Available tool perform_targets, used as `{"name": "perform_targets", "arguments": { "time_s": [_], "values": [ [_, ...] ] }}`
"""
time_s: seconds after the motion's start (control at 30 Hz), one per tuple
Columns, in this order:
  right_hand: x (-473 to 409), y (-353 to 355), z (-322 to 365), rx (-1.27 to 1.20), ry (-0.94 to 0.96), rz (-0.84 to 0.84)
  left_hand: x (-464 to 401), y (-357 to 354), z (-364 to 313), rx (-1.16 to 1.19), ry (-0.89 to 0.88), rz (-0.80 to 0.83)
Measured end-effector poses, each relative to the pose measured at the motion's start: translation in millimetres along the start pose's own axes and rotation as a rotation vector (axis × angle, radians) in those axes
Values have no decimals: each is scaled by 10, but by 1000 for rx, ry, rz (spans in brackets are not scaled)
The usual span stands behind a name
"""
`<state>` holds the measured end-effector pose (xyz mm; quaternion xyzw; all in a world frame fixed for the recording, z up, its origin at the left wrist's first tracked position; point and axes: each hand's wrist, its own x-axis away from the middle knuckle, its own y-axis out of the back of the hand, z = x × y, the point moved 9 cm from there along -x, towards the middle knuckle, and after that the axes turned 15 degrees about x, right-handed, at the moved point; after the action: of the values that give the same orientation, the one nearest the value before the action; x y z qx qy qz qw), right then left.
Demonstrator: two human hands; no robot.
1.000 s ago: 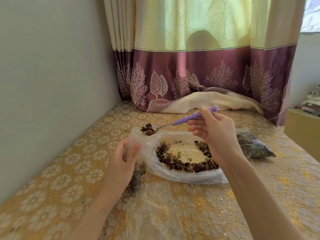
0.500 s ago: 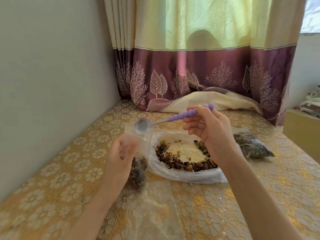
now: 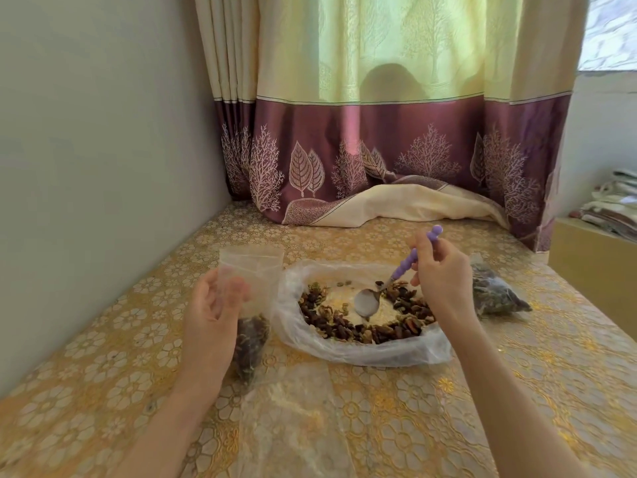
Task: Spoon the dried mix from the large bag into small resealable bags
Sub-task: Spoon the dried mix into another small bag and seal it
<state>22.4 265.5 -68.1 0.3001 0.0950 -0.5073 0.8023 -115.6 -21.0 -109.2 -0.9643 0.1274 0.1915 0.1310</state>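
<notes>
The large clear bag (image 3: 362, 353) lies open on the gold tablecloth, with dried mix (image 3: 344, 327) in a ring inside it. My right hand (image 3: 444, 281) grips the purple handle of a spoon (image 3: 406, 263); its empty bowl points down into the middle of the large bag. My left hand (image 3: 213, 312) holds a small resealable bag (image 3: 251, 270) upright to the left of the large bag. The small bag's mouth is open, and dark mix fills its bottom part.
A filled small bag (image 3: 496, 294) lies to the right of the large bag. Empty clear bags (image 3: 296, 408) lie flat near the front. A grey wall runs along the left. A curtain (image 3: 379, 150) hangs at the back, and a cabinet (image 3: 596, 270) stands at the right.
The spoon tipped its load into the small bag, then swung right and down into the large bag. My left hand kept holding the small bag.
</notes>
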Motion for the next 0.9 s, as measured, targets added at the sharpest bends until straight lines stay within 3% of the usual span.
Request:
{"name": "perform_targets", "arguments": {
  "time_s": [0.47,0.7,0.9],
  "values": [
    [-75,-103,-413,-38,-201,121,-17,-4,0,21,-7,5],
    [70,-441,-439,-102,-325,357,-5,-14,-6,-8,-19,15],
    [113,-461,-470,-223,-412,378,-2,-10,-14,-25,-37,21]
  ]
}}
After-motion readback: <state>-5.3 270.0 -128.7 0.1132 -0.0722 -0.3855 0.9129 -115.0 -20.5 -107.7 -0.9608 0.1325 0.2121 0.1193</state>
